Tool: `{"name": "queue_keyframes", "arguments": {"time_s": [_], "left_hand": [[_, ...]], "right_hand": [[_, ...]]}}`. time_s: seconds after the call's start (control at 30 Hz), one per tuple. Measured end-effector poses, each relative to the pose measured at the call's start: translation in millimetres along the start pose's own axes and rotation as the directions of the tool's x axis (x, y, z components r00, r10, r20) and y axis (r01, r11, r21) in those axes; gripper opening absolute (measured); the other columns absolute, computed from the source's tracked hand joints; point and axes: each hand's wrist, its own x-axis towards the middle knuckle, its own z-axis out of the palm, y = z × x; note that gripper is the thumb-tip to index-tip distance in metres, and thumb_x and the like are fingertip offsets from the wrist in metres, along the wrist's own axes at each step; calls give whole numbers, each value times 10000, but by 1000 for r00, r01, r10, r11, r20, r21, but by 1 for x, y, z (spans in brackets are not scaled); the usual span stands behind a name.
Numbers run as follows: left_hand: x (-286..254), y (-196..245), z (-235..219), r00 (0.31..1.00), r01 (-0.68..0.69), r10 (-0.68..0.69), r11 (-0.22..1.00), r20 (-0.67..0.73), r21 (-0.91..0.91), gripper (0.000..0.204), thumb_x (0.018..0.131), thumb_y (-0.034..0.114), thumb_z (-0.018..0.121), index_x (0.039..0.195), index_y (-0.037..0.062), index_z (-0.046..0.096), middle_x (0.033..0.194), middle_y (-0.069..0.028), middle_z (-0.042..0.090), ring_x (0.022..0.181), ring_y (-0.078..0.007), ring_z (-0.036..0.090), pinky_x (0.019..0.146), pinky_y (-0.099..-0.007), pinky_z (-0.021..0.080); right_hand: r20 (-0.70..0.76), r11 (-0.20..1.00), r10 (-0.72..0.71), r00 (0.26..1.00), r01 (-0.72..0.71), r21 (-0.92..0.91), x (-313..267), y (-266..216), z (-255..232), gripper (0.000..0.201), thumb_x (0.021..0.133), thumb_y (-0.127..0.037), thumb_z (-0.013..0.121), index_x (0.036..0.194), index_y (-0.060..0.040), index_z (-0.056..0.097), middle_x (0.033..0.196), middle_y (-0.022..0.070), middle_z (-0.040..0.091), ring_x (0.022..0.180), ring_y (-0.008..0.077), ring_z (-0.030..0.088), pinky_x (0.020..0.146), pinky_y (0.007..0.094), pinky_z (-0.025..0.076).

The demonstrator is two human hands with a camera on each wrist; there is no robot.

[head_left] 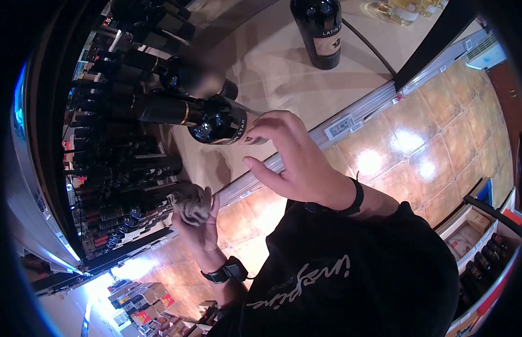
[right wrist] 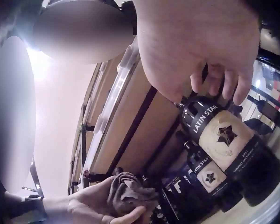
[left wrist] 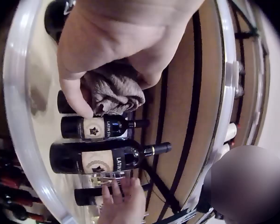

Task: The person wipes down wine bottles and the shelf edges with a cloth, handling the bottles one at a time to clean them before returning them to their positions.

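In the head view my left hand (head_left: 200, 233) grips a crumpled grey cloth (head_left: 192, 203) beside a row of dark bottles. The left wrist view shows this cloth (left wrist: 115, 88) bunched between thumb and fingers, close over a small Latin Star wine bottle (left wrist: 94, 127). A larger Latin Star wine bottle (right wrist: 228, 140), dark with a cream star label, stands upright on the shelf. My right hand (head_left: 300, 163) is right by this bottle (head_left: 216, 121), its thumb apart from the fingers. In the left wrist view, the right hand's fingers (left wrist: 116, 189) are spread and hold nothing.
Another Latin Star bottle (head_left: 323, 39) stands farther along the pale shelf (head_left: 272, 62), with clear bottles (head_left: 406, 10) behind. Many dark bottles (head_left: 126, 163) crowd the left side. A price tag (head_left: 341, 127) sits on the shelf edge. Cartons and bottles (head_left: 486, 258) stand at right.
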Motion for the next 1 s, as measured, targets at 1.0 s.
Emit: {"name": "queue_keyframes", "arguments": {"time_s": [1.0], "left_hand": [[30,-11,68,905,-384,408,659,122,647,461,1017,145,691,1421,29,501,1295,-105,605,1150,-158,604,984,-301,505]], "right_hand": [[-67,999,-42,997,40,-36,95,-17,42,719,873,-376,835,1351,70,536,1236,263,659,1143,365,659,982,422,512]]}}
